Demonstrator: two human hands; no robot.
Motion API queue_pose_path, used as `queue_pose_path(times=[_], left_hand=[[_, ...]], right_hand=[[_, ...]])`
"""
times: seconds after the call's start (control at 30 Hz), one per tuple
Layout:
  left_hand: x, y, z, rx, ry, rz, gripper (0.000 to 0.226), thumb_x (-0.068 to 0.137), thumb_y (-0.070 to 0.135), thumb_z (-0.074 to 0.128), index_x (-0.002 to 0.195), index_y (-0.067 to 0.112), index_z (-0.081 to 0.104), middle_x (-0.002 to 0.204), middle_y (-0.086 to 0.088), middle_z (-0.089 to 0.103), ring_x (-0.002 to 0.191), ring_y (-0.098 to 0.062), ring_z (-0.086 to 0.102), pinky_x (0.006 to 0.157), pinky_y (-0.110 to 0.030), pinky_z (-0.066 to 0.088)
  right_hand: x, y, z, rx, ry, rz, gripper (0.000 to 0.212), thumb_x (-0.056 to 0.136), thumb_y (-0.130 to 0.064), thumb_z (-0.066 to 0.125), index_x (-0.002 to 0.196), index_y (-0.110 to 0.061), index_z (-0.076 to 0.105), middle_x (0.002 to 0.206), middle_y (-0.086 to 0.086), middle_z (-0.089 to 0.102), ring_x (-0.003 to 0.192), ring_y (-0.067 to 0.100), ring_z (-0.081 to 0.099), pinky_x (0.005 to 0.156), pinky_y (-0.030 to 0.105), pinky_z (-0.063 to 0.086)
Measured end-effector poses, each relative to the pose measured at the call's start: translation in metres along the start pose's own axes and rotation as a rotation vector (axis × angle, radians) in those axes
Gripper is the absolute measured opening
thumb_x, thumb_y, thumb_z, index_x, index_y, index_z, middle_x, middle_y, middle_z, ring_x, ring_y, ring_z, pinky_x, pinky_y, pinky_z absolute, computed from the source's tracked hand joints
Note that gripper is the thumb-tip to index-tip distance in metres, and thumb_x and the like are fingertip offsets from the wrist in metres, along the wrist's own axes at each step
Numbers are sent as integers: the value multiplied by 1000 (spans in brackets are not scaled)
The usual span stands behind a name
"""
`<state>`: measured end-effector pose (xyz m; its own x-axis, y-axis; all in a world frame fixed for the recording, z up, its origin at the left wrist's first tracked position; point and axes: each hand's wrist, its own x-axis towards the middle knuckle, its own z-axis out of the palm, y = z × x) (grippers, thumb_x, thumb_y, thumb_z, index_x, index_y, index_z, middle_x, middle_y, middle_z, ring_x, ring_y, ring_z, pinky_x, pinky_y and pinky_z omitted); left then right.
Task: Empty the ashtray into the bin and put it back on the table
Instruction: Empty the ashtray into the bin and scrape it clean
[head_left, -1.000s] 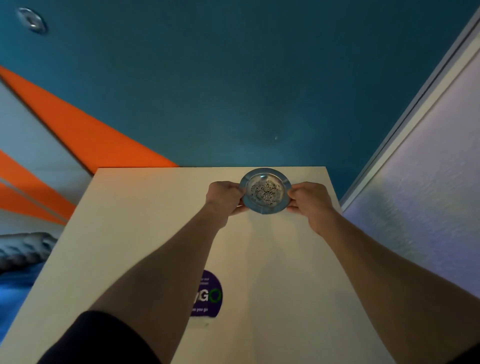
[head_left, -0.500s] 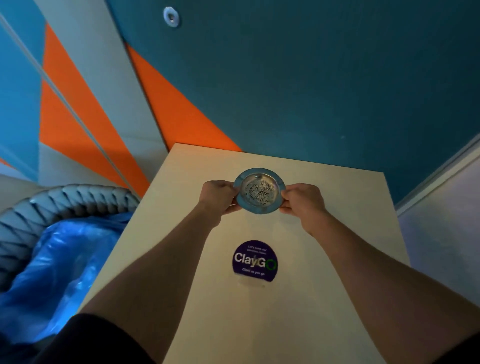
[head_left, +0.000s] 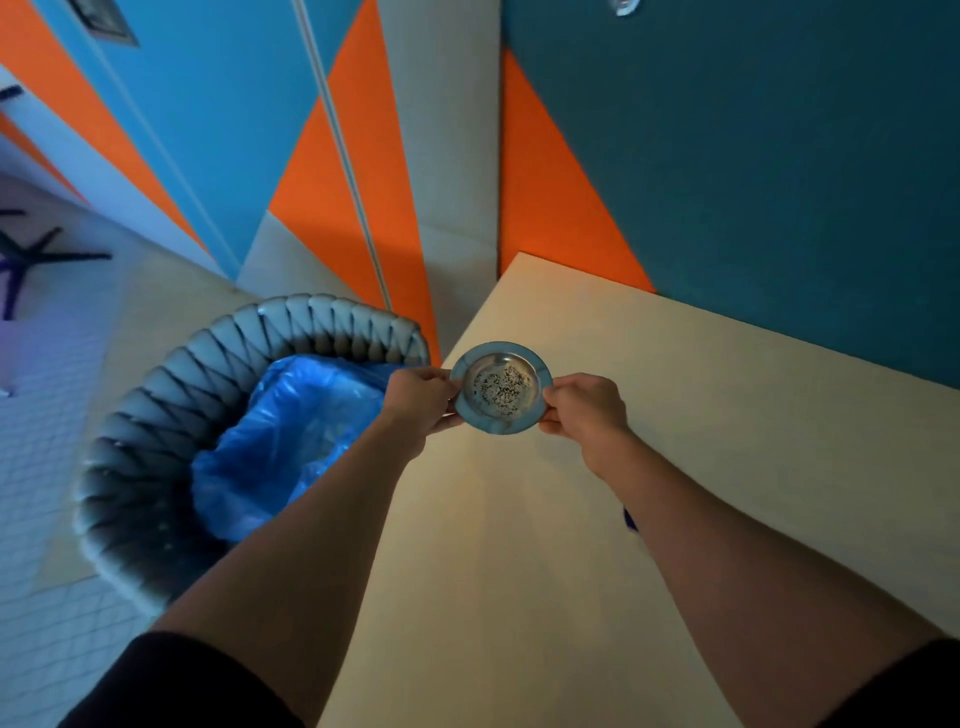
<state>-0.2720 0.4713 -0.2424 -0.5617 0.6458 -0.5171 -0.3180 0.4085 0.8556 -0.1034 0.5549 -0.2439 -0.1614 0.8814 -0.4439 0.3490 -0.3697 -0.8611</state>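
A round metal ashtray (head_left: 500, 387) with dark ash in its bowl is held level above the left edge of the cream table (head_left: 727, 426). My left hand (head_left: 421, 397) pinches its left rim and my right hand (head_left: 584, 408) pinches its right rim. To the left of the table stands a grey woven bin (head_left: 156, 415) lined with a blue plastic bag (head_left: 280, 441). My left hand hangs over the bin's right side.
The wall behind has teal, orange and light blue panels (head_left: 753, 156). White tiled floor (head_left: 47, 395) lies to the left, with a dark chair base (head_left: 31, 254) at the far left. A purple sticker (head_left: 629, 518) peeks out beside my right forearm.
The view has swung left, bringing the bin fully into sight. Both hands have carried the ashtray from the table's middle to its left edge, beside the bin.
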Motion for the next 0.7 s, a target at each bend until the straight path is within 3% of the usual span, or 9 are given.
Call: queue_pose_path(times=[0.23, 0.5, 0.6, 0.7], left_hand=[[9, -17, -91, -63, 133, -22, 16, 94, -1, 56, 83, 7, 66, 81, -13, 68, 70, -20, 67, 48, -24, 57], [31, -40, -174, -93, 211, -62, 17, 94, -1, 56, 82, 5, 66, 86, -15, 67, 72, -20, 67, 48, -24, 57], [41, -49, -198, -102, 246, -77, 16, 94, 0, 56, 83, 4, 67, 85, -15, 67, 70, -20, 67, 48, -23, 56], [51, -58, -220, -123, 282, -99, 17, 94, 1, 56, 83, 6, 67, 82, -12, 69, 66, -16, 69, 48, -22, 55]], right_hand=[[-17, 0, 93, -70, -101, -14, 24, 85, -7, 62, 68, -23, 64, 73, 3, 72, 54, 14, 69, 51, 24, 57], [-19, 12, 183, -121, -193, -11, 19, 85, -11, 68, 72, -24, 64, 83, 7, 73, 60, 15, 71, 50, 22, 55], [-17, 20, 209, -121, -239, 13, 4, 85, -14, 71, 89, -16, 68, 88, 7, 73, 70, 16, 73, 59, 25, 58], [-13, 29, 228, -183, -266, 5, 19, 85, -27, 72, 100, -17, 70, 94, 3, 73, 88, 19, 71, 81, 35, 60]])
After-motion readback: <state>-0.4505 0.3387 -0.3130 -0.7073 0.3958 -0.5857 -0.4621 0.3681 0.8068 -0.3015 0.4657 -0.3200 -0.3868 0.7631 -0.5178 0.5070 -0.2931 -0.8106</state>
